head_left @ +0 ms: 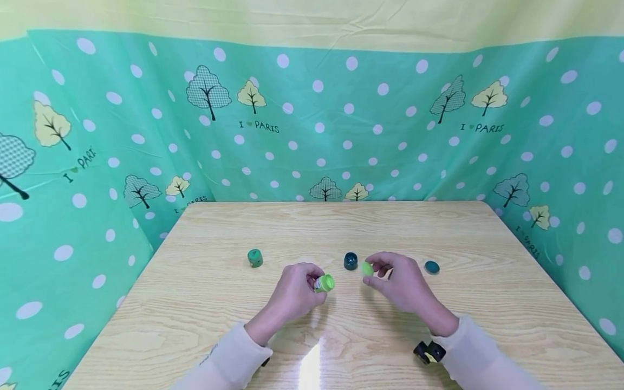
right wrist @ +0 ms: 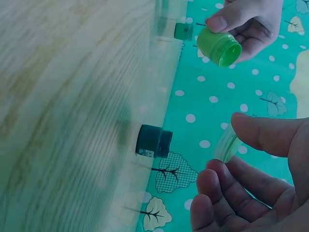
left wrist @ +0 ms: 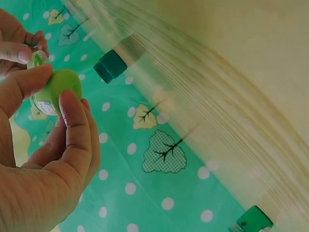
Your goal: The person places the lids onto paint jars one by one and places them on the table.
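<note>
My left hand (head_left: 298,290) grips a small light-green paint jar (head_left: 324,283), its uncovered mouth tilted toward the right. In the right wrist view the threaded rim and green inside of that jar (right wrist: 219,47) show. Between thumb and fingertips, my right hand (head_left: 402,279) pinches a pale-green lid (head_left: 367,270), held apart from the jar. Just left of the right hand, a dark teal jar (head_left: 350,261) stands uncovered on the table. Behind the right hand lies a dark teal lid (head_left: 431,267). A green jar (head_left: 255,258) sits to the left, beyond the left hand.
All of this is on a light wood-grain table (head_left: 219,227). A turquoise dotted curtain (head_left: 302,130) with printed trees hangs along its back and sides. Light glares off the table's surface near the front.
</note>
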Action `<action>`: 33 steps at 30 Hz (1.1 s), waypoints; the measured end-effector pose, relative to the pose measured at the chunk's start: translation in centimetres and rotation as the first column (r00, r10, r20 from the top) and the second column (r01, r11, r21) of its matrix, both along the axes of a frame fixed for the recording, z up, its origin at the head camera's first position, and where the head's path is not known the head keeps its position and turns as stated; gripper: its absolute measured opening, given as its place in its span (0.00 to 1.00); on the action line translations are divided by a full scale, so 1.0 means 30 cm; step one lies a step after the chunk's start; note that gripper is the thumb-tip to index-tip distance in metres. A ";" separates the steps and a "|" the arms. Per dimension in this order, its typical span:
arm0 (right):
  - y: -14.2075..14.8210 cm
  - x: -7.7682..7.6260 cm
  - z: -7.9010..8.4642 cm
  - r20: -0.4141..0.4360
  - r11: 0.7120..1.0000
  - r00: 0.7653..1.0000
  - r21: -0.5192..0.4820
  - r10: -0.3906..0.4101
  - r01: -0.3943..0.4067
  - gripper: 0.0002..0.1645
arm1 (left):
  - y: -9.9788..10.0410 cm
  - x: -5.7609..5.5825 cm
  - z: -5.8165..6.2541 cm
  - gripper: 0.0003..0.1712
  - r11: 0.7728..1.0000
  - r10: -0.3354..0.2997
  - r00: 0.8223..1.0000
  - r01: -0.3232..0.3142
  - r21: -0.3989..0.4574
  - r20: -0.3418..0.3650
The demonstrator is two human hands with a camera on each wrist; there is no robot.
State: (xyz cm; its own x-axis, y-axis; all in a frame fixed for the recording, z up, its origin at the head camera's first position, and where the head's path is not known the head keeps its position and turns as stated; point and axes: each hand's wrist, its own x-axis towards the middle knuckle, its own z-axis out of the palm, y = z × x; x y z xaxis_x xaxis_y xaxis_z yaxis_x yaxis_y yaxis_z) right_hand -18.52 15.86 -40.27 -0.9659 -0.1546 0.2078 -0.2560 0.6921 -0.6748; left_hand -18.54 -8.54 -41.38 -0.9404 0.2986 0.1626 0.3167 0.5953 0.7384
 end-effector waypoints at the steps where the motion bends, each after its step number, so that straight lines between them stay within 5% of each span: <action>1: -0.003 0.002 0.000 -0.003 1.000 1.000 -0.003 0.002 -0.002 0.20 | 0.001 0.000 0.000 0.14 1.000 -0.001 1.000 0.001 0.001 0.000; 33: -0.083 0.034 -0.006 -0.021 0.989 0.991 -0.068 0.130 -0.131 0.21 | 0.015 0.016 -0.007 0.13 0.999 -0.037 0.998 0.036 -0.019 -0.051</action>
State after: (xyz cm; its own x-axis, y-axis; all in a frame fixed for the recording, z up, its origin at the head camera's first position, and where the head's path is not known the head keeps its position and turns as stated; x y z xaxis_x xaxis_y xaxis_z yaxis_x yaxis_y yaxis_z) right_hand -17.50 13.38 -40.46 -0.9346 -0.2640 0.2385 -0.3530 0.6040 -0.7145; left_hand -18.07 -8.10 -41.58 -0.9196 0.3356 0.2044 0.3753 0.5958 0.7101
